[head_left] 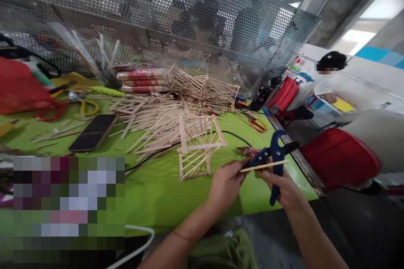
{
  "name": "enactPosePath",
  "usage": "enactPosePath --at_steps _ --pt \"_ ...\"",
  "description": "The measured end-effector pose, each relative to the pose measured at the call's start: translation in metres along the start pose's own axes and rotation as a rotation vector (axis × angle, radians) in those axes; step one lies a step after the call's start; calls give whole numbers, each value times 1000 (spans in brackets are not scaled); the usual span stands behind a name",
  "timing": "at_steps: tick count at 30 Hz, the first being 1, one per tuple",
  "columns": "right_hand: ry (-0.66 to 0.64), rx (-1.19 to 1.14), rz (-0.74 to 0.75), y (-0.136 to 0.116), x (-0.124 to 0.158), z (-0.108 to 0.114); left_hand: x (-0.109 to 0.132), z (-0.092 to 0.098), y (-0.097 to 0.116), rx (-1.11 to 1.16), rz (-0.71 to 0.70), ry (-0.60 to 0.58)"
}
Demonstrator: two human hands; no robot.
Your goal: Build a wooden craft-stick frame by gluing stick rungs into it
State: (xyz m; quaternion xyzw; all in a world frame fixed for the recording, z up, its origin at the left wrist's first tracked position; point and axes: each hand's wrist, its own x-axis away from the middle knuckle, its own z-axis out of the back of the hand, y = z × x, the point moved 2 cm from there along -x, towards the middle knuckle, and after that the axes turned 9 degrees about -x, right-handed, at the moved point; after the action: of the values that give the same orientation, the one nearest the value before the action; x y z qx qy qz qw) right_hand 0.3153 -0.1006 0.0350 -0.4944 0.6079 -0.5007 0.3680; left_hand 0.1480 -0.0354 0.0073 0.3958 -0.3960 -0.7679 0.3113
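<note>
My left hand (225, 185) pinches one end of a thin wooden stick (263, 166). The stick slants slightly up to the right, across a blue hand cutter (277, 153) with bolts along its arms. My right hand (288, 189) is wrapped around the cutter; some of its fingers are hidden behind the handle. Whether the blade touches the stick I cannot tell. Just left of my hands, a small open frame (202, 147) of glued sticks stands on the green table (151, 206).
Loose sticks (160, 124) are heaped behind the frame, beside wrapped bundles (143, 80) and a larger stick lattice (205, 86). A phone (94, 132) and scissors (88, 107) lie left. A black cable crosses the table. People sit at right, near a red chair (342, 157).
</note>
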Motion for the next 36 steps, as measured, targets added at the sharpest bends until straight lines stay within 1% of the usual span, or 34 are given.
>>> enactPosePath --at_steps 2,4,6,9,12,15,20,23,29,36 --pt "-83 -48 -19 4 -5 -10 4 -1 1 15 25 -30" --pt "-120 -79 -48 6 -8 -15 6 0 2 19 68 -60" --pt "-85 -83 -46 5 -8 -13 8 3 3 18 121 -96" --pt "-23 -36 -16 -3 -7 -1 10 11 4 10 148 -107" --pt "-9 65 -6 -16 -4 14 11 20 5 -2 138 -96" --pt "-14 239 -9 -28 -3 22 12 26 5 -33 173 -135" --pt "-73 583 0 -42 -4 23 14 30 4 -146 207 -194" --pt "-86 715 -22 -46 -4 23 14 32 5 -242 202 -201" --pt "-125 766 -33 -47 -5 24 14 35 8 -405 185 -235" --pt "-123 813 -49 -47 -7 26 12 34 10 -459 181 -242"
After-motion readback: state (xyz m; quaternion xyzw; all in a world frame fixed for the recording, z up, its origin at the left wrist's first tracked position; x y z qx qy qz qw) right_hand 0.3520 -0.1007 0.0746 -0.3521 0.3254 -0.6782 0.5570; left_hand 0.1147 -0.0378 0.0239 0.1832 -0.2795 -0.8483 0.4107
